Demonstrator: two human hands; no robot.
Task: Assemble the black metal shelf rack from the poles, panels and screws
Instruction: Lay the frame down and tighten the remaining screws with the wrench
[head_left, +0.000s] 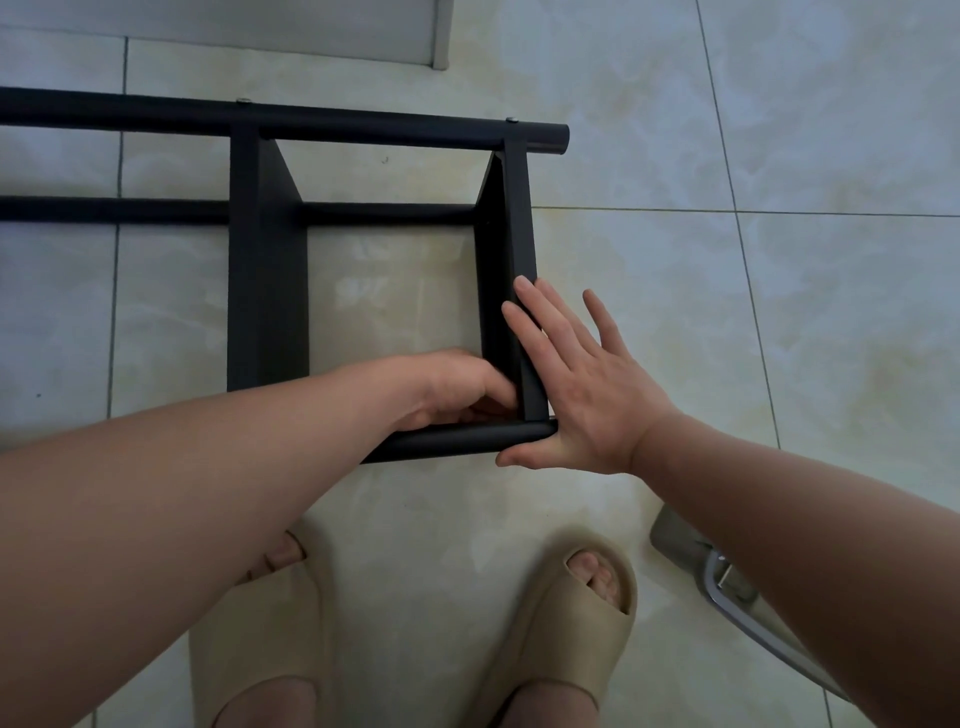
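The half-built black metal shelf rack lies on its side on the pale tiled floor (675, 260). A long black far pole (311, 122) carries two small silver screws (243, 100) and joins two flat black panels, the left panel (265, 291) and the right panel (514, 234). A short black near pole (467, 439) crosses their near ends.

The left hand (457, 387) is tucked into the inner corner where the right panel meets the near pole, fingers curled; whether it grips anything cannot be told. The right hand (576, 384) lies flat with fingers spread and straight, pressing against the right panel's outer face and the near pole's end. Beige slippers (571, 613) stand just below.
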